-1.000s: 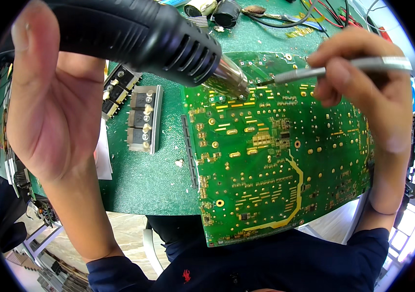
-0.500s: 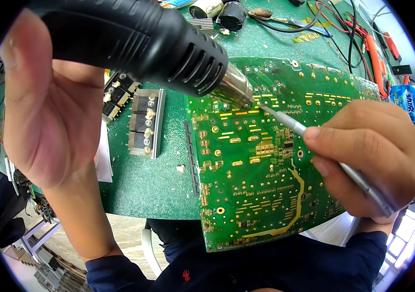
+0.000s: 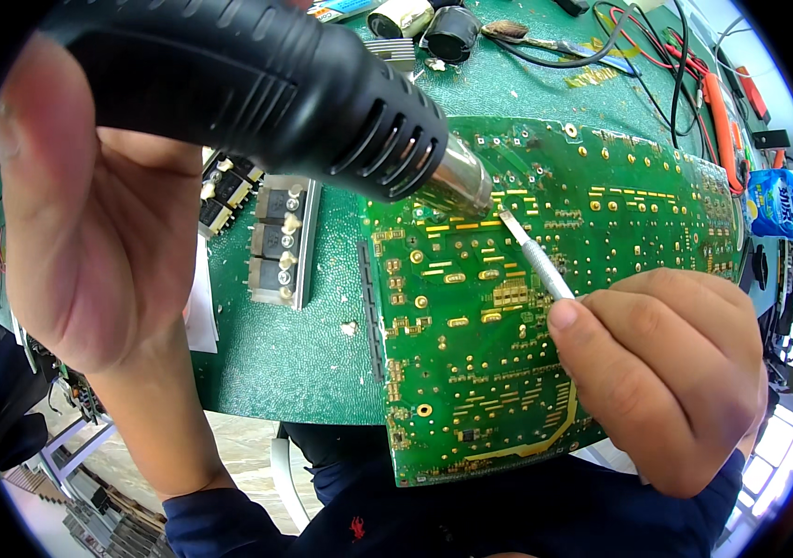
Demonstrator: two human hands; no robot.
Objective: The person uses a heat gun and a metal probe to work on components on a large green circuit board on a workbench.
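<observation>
My left hand [image 3: 103, 219] is wrapped round a black heat gun [image 3: 219, 88], thumb on the near side and the other fingers mostly hidden behind it. Its metal nozzle angles down over the upper left part of a large green circuit board [image 3: 471, 344] with gold solder points. In my right hand [image 3: 666, 372] is a slim silver hobby knife [image 3: 542, 265], pinched between thumb and fingers. The blade points up and left, its tip at the board close to the nozzle; whether it touches cannot be made out.
Left of the board lie black power modules on a metal bar [image 3: 282, 242], with another dark module [image 3: 227, 195] beside them. At the back are a brush [image 3: 508, 31], a dark round container [image 3: 450, 35] and cables. A blue packet [image 3: 778, 205] stands at the right.
My right hand has moved down and left, turning the knife steeper. The heat gun has shifted slightly right and down. The knife's tip stays near the nozzle.
</observation>
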